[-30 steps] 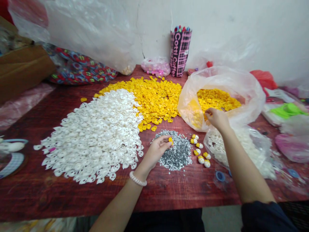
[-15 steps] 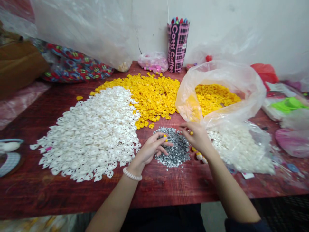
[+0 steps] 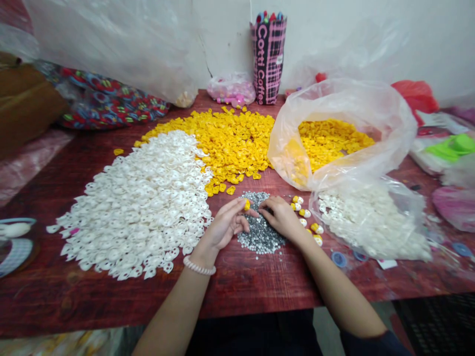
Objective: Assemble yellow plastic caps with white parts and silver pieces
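Observation:
My left hand [image 3: 227, 222] pinches a small yellow plastic piece [image 3: 247, 204] between thumb and forefinger, its other fingers loosely curled. Beside it, my right hand [image 3: 281, 216] reaches into a pile of small shiny grey discs [image 3: 262, 240], fingertips bent together; whatever they grip is too small to make out. To the right of that hand lie several joined yellow-and-white pieces [image 3: 305, 213]. A large heap of white pieces with holes [image 3: 144, 207] spreads left of my hands, and a heap of yellow pieces [image 3: 233, 143] lies behind them.
An open clear bag [image 3: 356, 94] of yellow pieces stands at the back right. In front of it lies a bag of white pieces [image 3: 378, 222]. A Cotti Coffee bag [image 3: 268, 62] leans on the wall. Blue rings [image 3: 338, 259] lie near the right front edge.
My right hand has moved left and down onto the grey discs, uncovering the yellow-and-white pieces. My left hand keeps the yellow piece, its fingers more curled. The view has shifted slightly.

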Demonstrator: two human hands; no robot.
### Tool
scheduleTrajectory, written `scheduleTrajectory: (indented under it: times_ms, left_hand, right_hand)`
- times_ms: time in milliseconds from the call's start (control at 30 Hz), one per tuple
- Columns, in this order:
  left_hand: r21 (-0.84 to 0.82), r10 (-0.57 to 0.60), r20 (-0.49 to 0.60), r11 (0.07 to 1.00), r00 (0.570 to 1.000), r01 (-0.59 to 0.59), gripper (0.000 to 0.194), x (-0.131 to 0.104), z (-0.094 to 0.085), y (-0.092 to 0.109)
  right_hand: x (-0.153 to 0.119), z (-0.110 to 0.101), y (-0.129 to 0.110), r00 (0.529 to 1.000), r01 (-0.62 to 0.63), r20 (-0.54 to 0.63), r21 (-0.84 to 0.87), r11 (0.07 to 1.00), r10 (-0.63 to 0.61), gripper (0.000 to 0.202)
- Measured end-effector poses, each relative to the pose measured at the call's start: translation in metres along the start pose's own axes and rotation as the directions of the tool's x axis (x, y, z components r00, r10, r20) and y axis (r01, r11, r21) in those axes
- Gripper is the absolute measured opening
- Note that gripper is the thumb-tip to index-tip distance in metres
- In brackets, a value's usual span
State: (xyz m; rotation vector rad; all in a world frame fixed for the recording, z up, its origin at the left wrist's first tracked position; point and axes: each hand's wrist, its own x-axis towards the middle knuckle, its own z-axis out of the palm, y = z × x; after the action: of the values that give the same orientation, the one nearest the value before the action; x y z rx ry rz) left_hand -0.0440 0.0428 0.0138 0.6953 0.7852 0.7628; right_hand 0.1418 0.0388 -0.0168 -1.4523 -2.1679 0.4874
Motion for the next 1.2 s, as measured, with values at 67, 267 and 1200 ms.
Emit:
scheduleTrajectory:
  times_ms: [67, 267, 1200]
  left_hand:
    - [0.000, 0.030, -0.018, 1.000, 0.999, -0.030, 0.024, 0.000, 0.000, 0.000]
    - [-0.009, 0.094, -0.033, 0.995, 0.995, -0.095, 0.022, 0.001, -0.003, 0.000]
    - [0.026, 0.093, 0.016, 0.995, 0.996, -0.093, 0.030, 0.003, 0.008, -0.012]
  right_hand:
    - [0.000, 0.000, 0.000, 1.000, 0.000, 0.008, -0.024, 1.000, 0.000, 0.005]
    - [-0.001, -0.002, 0.000, 0.997, 0.068, 0.028, -0.116, 0.991, -0.065, 0.007]
    - [-0.005, -0.022, -0.015, 0.952, -0.024, -0.282, 0.318, 0.948, 0.119, 0.010]
